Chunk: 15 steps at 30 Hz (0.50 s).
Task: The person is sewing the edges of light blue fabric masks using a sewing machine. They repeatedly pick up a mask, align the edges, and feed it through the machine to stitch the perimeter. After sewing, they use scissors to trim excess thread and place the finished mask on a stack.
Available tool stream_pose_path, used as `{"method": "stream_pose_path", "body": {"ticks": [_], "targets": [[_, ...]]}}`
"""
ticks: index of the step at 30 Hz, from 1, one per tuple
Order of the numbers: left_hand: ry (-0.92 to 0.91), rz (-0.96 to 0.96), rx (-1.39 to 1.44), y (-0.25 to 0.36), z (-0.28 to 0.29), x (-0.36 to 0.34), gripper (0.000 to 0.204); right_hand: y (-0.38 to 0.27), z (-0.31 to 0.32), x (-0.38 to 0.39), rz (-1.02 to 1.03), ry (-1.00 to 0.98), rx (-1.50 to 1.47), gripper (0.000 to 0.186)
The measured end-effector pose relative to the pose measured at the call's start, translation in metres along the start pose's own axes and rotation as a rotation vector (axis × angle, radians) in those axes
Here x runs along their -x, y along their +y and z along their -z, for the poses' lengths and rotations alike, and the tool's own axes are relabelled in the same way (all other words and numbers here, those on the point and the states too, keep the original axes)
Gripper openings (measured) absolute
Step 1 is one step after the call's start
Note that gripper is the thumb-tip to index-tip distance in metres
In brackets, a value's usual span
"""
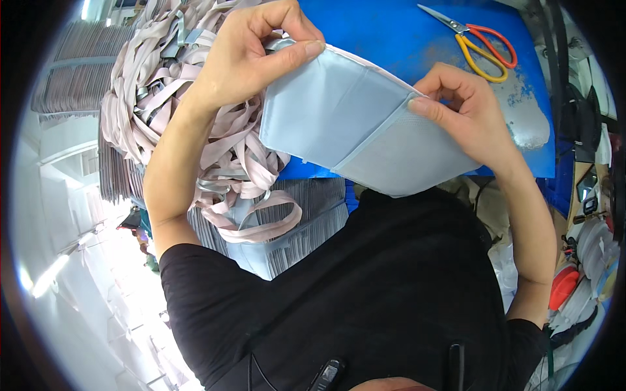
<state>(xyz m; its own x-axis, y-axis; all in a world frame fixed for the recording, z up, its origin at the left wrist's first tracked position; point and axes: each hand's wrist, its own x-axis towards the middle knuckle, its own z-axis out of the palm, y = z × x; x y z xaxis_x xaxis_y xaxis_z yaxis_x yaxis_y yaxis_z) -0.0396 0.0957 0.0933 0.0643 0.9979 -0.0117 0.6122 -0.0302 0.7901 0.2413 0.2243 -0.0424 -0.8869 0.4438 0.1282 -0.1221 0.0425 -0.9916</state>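
Note:
Between my hands a light blue-grey fabric panel [319, 107] is stretched, with a seam across its middle and a mesh-like section on the right part. My left hand [270, 55] pinches its upper left edge between thumb and fingers. Farther right along the same edge, my right hand [456, 107] pinches the panel with thumb and forefinger. The panel hangs down from this edge toward my body, tilted, above the near side of the blue work surface [391, 26]. A thin pale pink strip shows along the held edge.
Scissors [479, 42] with one red and one yellow handle lie at the far right of the surface. A tangled heap of pale pink and grey strips [156, 98] is piled on the left. Stacks of grey folded fabric pieces [78, 72] stand beyond and below the heap.

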Motion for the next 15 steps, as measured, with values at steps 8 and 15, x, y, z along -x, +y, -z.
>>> {"method": "stream_pose_path", "body": {"ticks": [8, 15], "targets": [[0.165, -0.075, -0.059, 0.011, 0.005, -0.046, 0.013, -0.024, 0.002, -0.012, -0.015, 0.075, -0.224, 0.023], [0.126, 0.068, -0.041, -0.01, 0.019, -0.112, 0.013, -0.019, 0.021, -0.043, -0.088, 0.146, -0.322, 0.023]]}}
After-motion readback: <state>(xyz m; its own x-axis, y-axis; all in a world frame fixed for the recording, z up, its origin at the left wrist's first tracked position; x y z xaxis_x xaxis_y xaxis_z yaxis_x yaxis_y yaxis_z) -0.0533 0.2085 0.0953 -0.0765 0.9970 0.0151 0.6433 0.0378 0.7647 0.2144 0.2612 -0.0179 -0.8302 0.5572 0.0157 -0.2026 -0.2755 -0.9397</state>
